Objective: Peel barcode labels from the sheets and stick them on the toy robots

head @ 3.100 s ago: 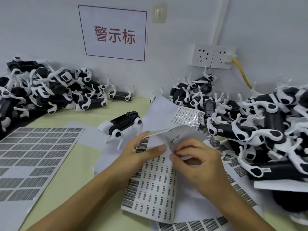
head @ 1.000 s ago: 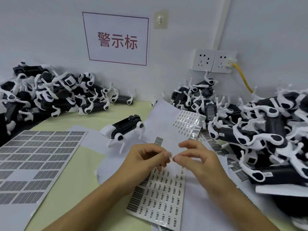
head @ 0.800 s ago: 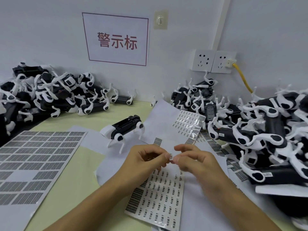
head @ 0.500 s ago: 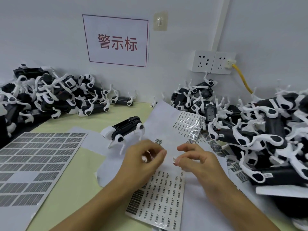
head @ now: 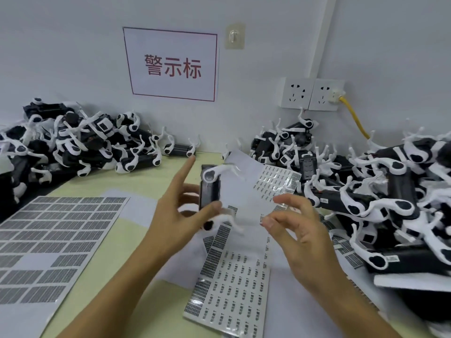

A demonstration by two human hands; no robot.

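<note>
Hands: left hand (head: 181, 211) grips the toy (head: 210, 191) around its black body, thumb in front, forefinger stuck out straight; right hand (head: 296, 230) pinches a small label (head: 261, 218) between thumb and forefinger, its other fingers spread loose.
Right pile (head: 380, 198): the largest heap of robots, right of the toy. It crowds the right wrist, and a wide elbow could knock one loose.
Left pile (head: 80, 142): far left of the toy, against the wall, out of harm's way.
Sheet (head: 231, 289): below the toy, flat on the table (head: 136, 181), well under both hands.
Toy: held up on end, legs blurred, so it looks unsteady. A turning body could take the label crooked.
Label: just right of the toy, apart from it. Its sticky side could curl onto the fingertip, or fold on itself before it lands.
</note>
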